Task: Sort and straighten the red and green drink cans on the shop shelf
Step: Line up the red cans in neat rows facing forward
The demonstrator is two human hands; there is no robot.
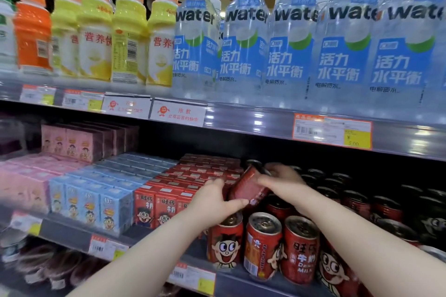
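Nearest, at the shelf (241, 283) lip: front cans (263, 246), red, upright, side by side and touching or nearly so. Just above and behind them, two bare forearms reaching in from below and meeting over the second row. Left hand (212, 202) on the near, lower side, curled, thumb stretched rightward against the base of the held can (248, 188). Right hand (282, 183) on the far, upper side, palm down, fingers (282, 171) wrapped over the can's top end; blurred, so the exact grip is hard to read. Held can red, between the two hands, seemingly clear of the row, long axis tilted: base down-left toward the left hand, top up and away to the right. Judging from that, needs tipping upright about its base before going down into a gap, the left hand better placed to steer the base, the right to guide the top. Left of the hands, red cartons (156, 205). Right and deeper in, dark cans (434, 222), colour hard to tell in shadow. Farthest, overhead, water bottles (289, 43).
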